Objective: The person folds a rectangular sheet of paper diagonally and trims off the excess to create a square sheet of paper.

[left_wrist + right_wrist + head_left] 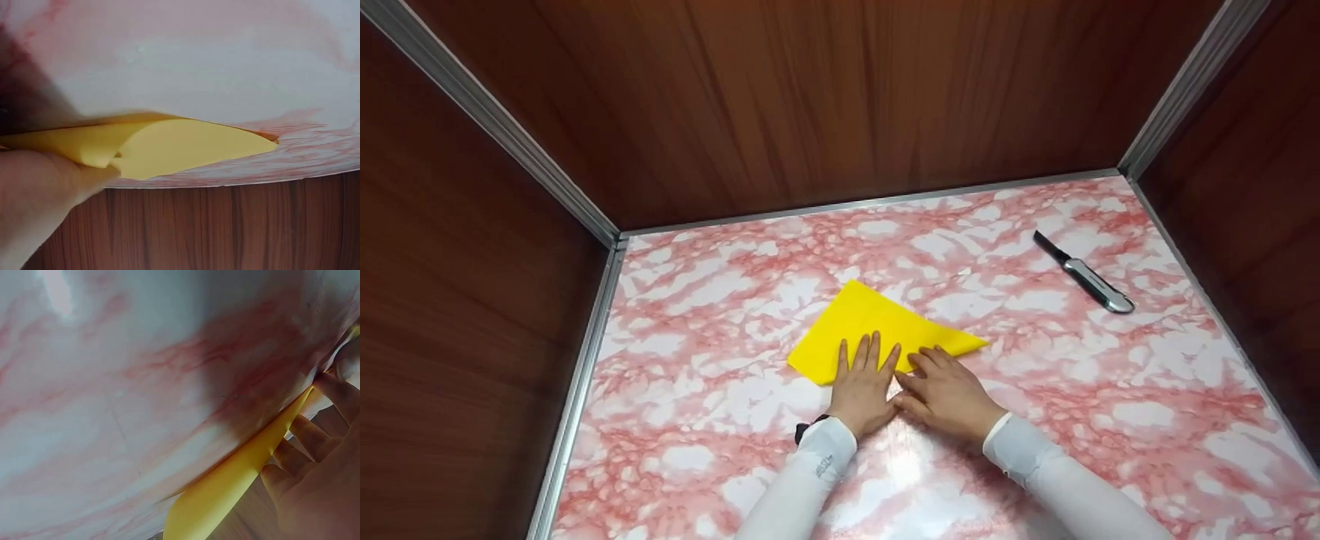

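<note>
A folded sheet of yellow paper [862,315] lies on the table, its narrow point toward the right. The left hand [864,390] rests on its near part with fingers straight and spread. Beside it, the right hand [949,390] touches the near right edge with its fingertips. In the left wrist view the paper [191,146] bulges up in a loose fold, and part of the left hand [45,191] shows at its edge. From the right wrist, several fingers of the right hand [315,478] press along the paper's folded edge [225,486].
A utility knife [1087,279] with a grey and black handle lies at the right rear of the table, its dark blade pointing to the back left. Brown wood-look panels [840,97] with metal trim enclose the red-and-white marbled table [697,450] at the back and sides.
</note>
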Demonstrator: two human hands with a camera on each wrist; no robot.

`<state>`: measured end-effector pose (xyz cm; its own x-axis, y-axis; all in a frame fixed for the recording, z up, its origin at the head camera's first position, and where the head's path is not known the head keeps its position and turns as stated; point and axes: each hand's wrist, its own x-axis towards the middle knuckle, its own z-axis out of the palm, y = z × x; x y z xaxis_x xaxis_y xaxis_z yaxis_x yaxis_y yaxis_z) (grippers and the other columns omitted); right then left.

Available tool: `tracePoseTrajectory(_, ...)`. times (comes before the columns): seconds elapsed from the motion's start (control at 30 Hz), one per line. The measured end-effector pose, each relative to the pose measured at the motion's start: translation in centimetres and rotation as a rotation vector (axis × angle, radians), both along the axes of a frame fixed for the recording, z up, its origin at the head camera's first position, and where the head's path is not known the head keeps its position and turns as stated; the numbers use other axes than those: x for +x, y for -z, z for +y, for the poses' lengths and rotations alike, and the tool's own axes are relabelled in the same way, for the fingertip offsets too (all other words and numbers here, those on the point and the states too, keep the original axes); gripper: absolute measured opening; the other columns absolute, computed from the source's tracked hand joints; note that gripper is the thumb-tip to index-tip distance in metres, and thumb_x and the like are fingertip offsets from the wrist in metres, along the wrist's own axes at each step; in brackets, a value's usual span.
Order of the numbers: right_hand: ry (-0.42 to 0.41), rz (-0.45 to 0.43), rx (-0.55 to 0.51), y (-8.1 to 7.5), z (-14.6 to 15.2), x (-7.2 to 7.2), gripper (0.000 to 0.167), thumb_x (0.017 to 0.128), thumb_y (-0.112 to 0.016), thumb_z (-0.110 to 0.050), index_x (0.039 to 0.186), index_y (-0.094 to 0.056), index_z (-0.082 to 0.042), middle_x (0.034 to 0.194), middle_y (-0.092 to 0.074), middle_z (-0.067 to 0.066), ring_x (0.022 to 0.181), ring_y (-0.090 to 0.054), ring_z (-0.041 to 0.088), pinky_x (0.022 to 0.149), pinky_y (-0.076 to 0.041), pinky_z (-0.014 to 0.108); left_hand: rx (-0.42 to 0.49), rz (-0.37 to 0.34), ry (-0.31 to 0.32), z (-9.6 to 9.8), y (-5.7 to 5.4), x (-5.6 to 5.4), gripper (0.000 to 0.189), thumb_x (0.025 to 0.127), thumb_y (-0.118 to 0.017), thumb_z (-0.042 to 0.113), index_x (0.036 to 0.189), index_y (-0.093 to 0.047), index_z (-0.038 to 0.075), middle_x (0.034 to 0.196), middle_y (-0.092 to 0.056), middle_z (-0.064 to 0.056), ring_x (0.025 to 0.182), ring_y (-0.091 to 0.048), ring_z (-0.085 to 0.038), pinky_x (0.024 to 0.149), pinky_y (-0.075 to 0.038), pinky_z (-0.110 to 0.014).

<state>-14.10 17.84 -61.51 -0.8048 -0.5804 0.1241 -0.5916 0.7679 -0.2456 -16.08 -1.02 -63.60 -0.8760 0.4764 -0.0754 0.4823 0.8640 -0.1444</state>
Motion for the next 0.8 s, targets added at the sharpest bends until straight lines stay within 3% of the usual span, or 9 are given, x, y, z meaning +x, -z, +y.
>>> tracePoseTrajectory(0.17, -0.002, 0.009, -0.010, 0.0, -0.1, 0.0, 0.058, 0.097, -0.045, -0.057, 0.132, -0.063, -0.014, 0.136, -0.052, 0.018, 0.132, -0.039, 0.040, 0.113, -0.019, 0.050, -0.031, 0.050, 0.048, -0.2, -0.4, 1.4, 0.084, 0.092, -0.031, 0.070, 0.156, -0.021, 0.016, 0.160, -0.013, -0.014, 0.147, -0.005, -0.030, 0.113, -0.003, -0.056)
tracePoseTrajectory(0.43, -0.015, 0.034, -0.016, 0.2, 0.0, 0.1, 0.057, 0.097, -0.047, -0.055, 0.130, -0.064, -0.012, 0.133, -0.053, 0.019, 0.130, -0.040, 0.042, 0.111, -0.021, 0.053, 0.074, 0.012, 0.031, -0.1, -0.7, 4.7, 0.087, 0.096, -0.014, 0.069, 0.152, -0.030, 0.004, 0.158, -0.019, -0.017, 0.146, -0.012, -0.032, 0.114, -0.008, -0.054)
tracePoseTrajectory(0.8, -0.019, -0.003, 0.017, 0.1, -0.1, -0.1, 0.057, 0.097, -0.047, -0.056, 0.135, -0.061, -0.015, 0.137, -0.051, 0.018, 0.133, -0.037, 0.040, 0.113, -0.018, 0.051, 0.100, 0.005, 0.017, -0.3, -0.5, 4.9, 0.090, 0.094, -0.012, 0.071, 0.152, -0.029, 0.004, 0.157, -0.023, -0.016, 0.144, -0.019, -0.032, 0.113, -0.011, -0.057)
